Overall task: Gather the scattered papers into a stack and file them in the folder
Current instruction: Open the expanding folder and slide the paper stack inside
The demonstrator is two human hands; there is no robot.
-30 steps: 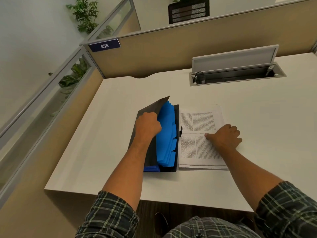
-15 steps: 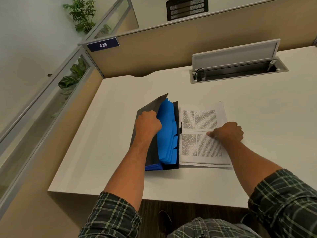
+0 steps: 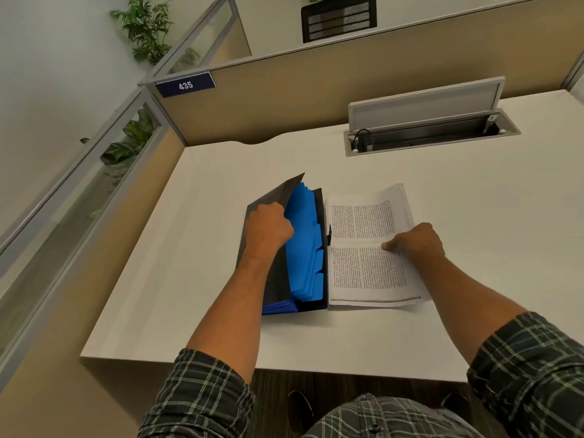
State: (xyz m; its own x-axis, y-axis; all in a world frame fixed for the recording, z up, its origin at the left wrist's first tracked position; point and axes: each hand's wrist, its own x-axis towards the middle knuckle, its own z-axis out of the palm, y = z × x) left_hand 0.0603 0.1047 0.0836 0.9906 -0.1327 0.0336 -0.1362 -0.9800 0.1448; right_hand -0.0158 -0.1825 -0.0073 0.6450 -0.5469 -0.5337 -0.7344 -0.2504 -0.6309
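Observation:
A black expanding folder with blue tabbed dividers lies open on the white desk. My left hand grips its dark front flap and holds it tilted up to the left. Right beside the folder lies a stack of printed papers, squared up, with its right edge lifted off the desk. My right hand pinches that right edge, thumb on top of the text and fingers curled under the sheets.
An open cable tray with a raised lid is sunk into the desk at the back right. Tan partition walls close the desk at the back and left. The desk's front edge runs just above my sleeves.
My right hand has gone from resting flat on the papers to curling round their right edge, which now lifts off the desk. My left hand still holds the flap.

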